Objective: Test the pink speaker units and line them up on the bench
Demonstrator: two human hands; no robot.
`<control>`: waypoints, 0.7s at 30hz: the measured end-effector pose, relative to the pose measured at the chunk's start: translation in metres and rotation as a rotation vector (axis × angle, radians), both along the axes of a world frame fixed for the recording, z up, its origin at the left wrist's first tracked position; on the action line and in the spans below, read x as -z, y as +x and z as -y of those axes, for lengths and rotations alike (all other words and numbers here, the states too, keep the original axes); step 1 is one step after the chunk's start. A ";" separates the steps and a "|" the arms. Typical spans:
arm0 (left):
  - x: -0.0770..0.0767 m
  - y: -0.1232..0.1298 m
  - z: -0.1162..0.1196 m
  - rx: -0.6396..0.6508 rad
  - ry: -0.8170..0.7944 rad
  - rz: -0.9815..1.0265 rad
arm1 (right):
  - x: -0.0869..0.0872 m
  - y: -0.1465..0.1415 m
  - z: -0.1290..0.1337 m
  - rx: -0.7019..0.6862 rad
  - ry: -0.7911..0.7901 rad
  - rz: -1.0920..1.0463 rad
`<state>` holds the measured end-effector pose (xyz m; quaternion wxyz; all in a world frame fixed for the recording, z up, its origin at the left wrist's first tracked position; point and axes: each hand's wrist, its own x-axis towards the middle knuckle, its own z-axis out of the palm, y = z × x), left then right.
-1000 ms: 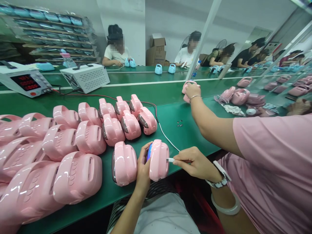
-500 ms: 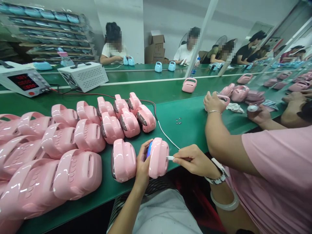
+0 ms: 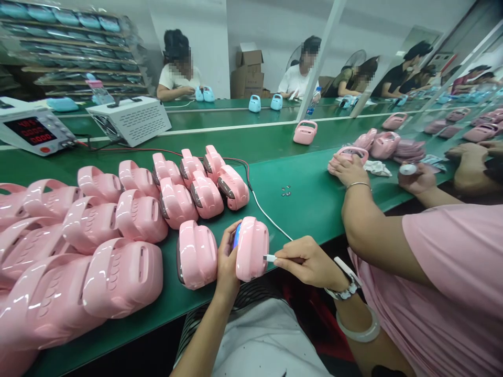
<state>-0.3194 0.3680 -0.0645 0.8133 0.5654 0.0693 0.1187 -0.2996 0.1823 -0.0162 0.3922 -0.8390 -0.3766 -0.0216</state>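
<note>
My left hand (image 3: 228, 259) is wrapped around a glossy pink handheld device (image 3: 251, 248) with a carry handle, held upright at the table's front edge. A strip of its front glows blue beside my fingers. Between thumb and fingertips, my right hand (image 3: 308, 262) pinches a white USB cable plug (image 3: 270, 258). Its metal tip is at the device's right side; I cannot tell whether it is partly inserted. The white cable (image 3: 271, 215) runs back across the table. Just left of my left hand stands another pink device (image 3: 197, 255).
Rows of pink devices (image 3: 123, 277) fill the left. Behind them stand a power supply (image 3: 37, 128) with red digits and a grey vented box (image 3: 129, 121). Small dark pieces (image 3: 286, 191) lie on the green table (image 3: 275, 175). At right, a co-worker's hand (image 3: 349, 168) touches a pink device.
The view has shifted slightly. My hands keep their grips, and a little more of the plug's metal tip shows beside the device. The co-worker's hand at right has tilted its pink device down.
</note>
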 end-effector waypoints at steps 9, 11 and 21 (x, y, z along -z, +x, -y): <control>-0.001 -0.001 -0.002 -0.007 0.095 0.039 | -0.001 -0.003 -0.004 -0.059 0.009 0.003; -0.001 -0.002 -0.002 -0.005 0.123 0.054 | -0.004 0.000 -0.004 -0.110 0.000 -0.018; 0.001 0.000 0.000 -0.050 0.134 0.061 | -0.008 0.000 -0.008 -0.038 0.035 -0.096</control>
